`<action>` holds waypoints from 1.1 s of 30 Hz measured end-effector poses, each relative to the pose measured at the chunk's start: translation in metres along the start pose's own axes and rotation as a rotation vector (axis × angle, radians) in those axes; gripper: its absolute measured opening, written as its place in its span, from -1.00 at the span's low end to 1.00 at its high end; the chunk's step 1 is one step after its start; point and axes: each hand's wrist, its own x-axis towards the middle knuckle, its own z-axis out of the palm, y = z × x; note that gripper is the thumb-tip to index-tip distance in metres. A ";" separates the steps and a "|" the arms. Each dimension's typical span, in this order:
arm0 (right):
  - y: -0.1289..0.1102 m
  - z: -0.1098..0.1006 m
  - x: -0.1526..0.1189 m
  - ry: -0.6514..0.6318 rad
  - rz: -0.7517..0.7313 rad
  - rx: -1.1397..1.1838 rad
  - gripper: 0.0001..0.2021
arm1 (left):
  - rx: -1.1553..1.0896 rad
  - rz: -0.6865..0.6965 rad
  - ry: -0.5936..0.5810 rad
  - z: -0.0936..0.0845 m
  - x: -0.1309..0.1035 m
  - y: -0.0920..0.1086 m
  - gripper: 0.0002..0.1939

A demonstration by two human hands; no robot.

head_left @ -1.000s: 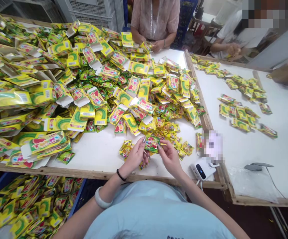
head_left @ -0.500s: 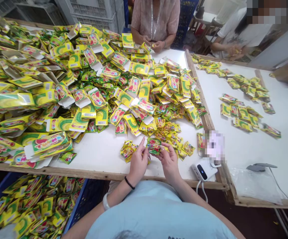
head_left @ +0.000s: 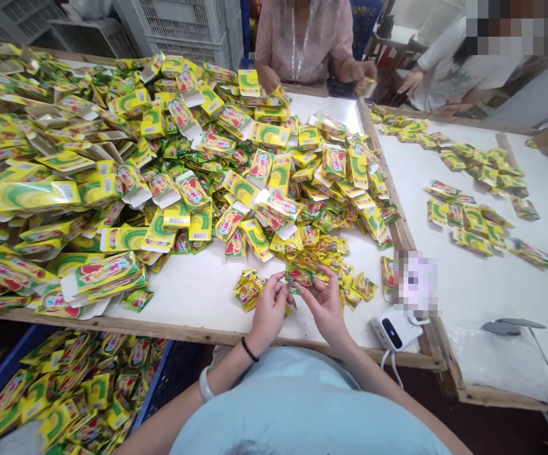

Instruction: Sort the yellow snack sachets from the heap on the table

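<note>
The left hand (head_left: 270,308) and the right hand (head_left: 327,304) are both pinching a small green-and-red packet (head_left: 301,277) between their fingertips, gripping it from its 2 sides. The packet is hanging just above the white table (head_left: 198,287), close to the near edge and in front of the light-blue shirt (head_left: 297,404). A black beaded bracelet (head_left: 249,349) and a pale bangle (head_left: 205,385) are circling the left wrist and forearm. A small cluster of yellow packets (head_left: 249,287) is lying just beside the left hand, and more loose yellow packets (head_left: 333,253) are spreading beyond the right hand. Past them, a large heap of yellow-and-green boxes (head_left: 112,177) is covering the left and middle of the table, many of them showing open white flaps. A white device with a lit display (head_left: 394,328) is resting to the right of the right hand, with a cable hanging from it. Below the table's near edge, a blue crate (head_left: 157,379) is holding many filled-looking boxes. Across the table, 1 person in a pink top (head_left: 302,44) is holding a small yellow item in a raised hand (head_left: 366,74).
</note>
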 end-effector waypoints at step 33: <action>-0.059 -0.002 0.027 0.298 -0.481 -0.388 -0.83 | -0.349 -0.341 -0.526 -0.013 -0.012 0.054 -0.72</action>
